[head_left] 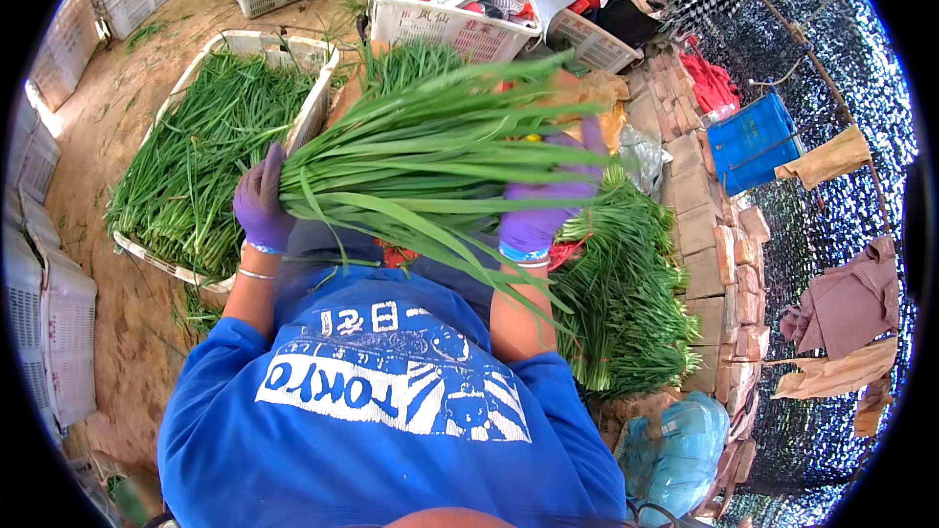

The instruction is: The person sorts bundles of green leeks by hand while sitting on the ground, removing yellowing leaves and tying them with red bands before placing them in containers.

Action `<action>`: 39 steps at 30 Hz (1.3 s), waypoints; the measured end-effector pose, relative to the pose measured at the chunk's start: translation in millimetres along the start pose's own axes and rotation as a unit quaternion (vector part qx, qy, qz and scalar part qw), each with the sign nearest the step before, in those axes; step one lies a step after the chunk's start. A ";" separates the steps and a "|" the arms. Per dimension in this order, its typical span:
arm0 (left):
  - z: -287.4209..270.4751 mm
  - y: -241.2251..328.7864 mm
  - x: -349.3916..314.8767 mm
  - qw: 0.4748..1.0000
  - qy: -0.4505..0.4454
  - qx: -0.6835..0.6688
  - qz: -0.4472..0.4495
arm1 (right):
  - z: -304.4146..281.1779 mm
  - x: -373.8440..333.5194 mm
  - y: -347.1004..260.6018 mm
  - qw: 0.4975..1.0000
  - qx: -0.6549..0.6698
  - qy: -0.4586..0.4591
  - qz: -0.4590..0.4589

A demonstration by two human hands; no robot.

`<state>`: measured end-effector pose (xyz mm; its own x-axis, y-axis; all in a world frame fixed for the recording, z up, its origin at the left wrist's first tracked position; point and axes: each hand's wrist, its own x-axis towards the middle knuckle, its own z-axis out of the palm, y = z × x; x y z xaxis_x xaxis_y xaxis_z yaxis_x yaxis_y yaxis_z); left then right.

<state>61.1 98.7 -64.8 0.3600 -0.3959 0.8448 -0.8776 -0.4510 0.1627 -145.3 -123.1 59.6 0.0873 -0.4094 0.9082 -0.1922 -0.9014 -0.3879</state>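
A loose bunch of long, flat green garlic chives (411, 161) fans out to the right across my lap. My left hand (261, 203), in a purple glove, is closed round its gathered end. At the leaf tips is my right hand (548, 200), gloved in purple too and a little blurred. Its fingers look stretched out, partly covered by leaves lying across them. Red material (565, 254) shows beside the right wrist. Next to my right arm, bundled chives (631, 293) are piled up. A white crate (323, 103) heaped with loose chives stands to the left.
Ahead is a white plastic crate (450, 34) of bags and cloths. More white crates (68, 332) line the left side. On the right run a low brick edge (699, 225) and dark netting (831, 68), with a blue box-like item (753, 144). Blue plastic wrapping (685, 450) lies near right.
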 end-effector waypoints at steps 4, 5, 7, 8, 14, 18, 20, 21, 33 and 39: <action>-3.3 -9.9 -14.5 0.997 -0.023 0.039 -0.069 | -10.9 6.9 19.6 0.992 -0.051 0.092 0.065; 0.8 -12.4 -18.0 0.997 0.006 0.015 -0.079 | -12.9 3.3 20.5 0.993 -0.085 0.072 0.033; 10.5 -17.8 -17.8 0.993 0.060 -0.032 -0.099 | -15.0 -2.5 18.0 0.988 -0.151 0.029 -0.031; 11.7 -17.8 -18.9 0.990 0.042 -0.025 -0.134 | -12.4 -7.7 18.7 0.991 -0.133 0.014 0.003; 31.2 -40.6 -33.2 0.904 0.025 -0.126 -0.407 | -18.9 -12.6 30.9 0.991 -0.132 0.025 0.027; 48.3 -70.2 -42.6 0.760 0.163 -0.407 -0.479 | -17.2 -20.6 30.1 0.994 -0.098 0.005 0.047; 43.1 -65.8 -37.7 0.689 0.181 -0.487 -0.505 | -12.1 -28.5 21.0 0.993 0.016 -0.031 0.113; 40.1 -62.8 -33.9 0.651 0.189 -0.524 -0.516 | -8.9 -39.0 24.4 0.987 -0.054 -0.147 0.030; 33.5 -19.1 100.1 0.638 0.026 -0.666 -0.386 | 19.4 -120.6 51.5 0.816 0.042 -0.534 0.216; 131.0 4.7 140.4 0.672 -0.049 -0.613 -0.411 | 28.1 -119.4 65.7 0.812 0.058 -0.480 0.325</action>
<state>148.9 -63.8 -12.2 0.8499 -0.4938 0.1838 0.0521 0.4259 0.9033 -140.9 -137.3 -78.8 0.7376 -0.6750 -0.0153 -0.4142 -0.4346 -0.7997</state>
